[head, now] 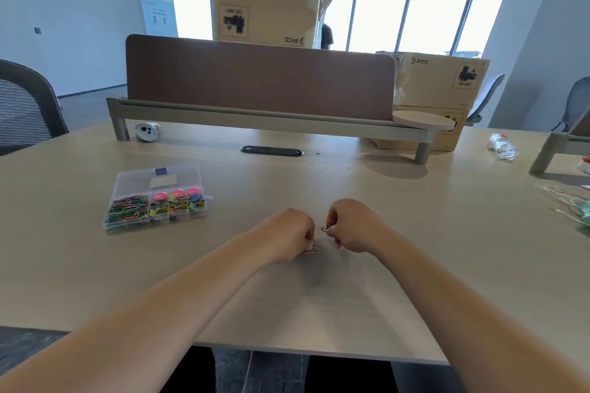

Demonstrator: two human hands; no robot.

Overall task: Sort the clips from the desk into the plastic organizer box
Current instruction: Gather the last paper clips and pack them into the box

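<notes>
Both hands pick up clips at mid-desk; box waits open to the left.

The left hand (285,238) has its fingers curled, pinching a pink clip (313,249) low at the desk (431,233). The right hand (352,226) pinches a dark clip (325,228), lifted slightly. The organizer box (137,179) stands well apart, lid back, compartments already holding coloured clips. Judgement: gathering two at once saves a trip; neither is sorted yet.

The curled fingers of the left hand (287,238) hide most of a pink clip (313,249). The dark clip (325,228) at the right hand (352,226) is tiny and blurred. A green thing (584,217) is cut by the right edge.
</notes>
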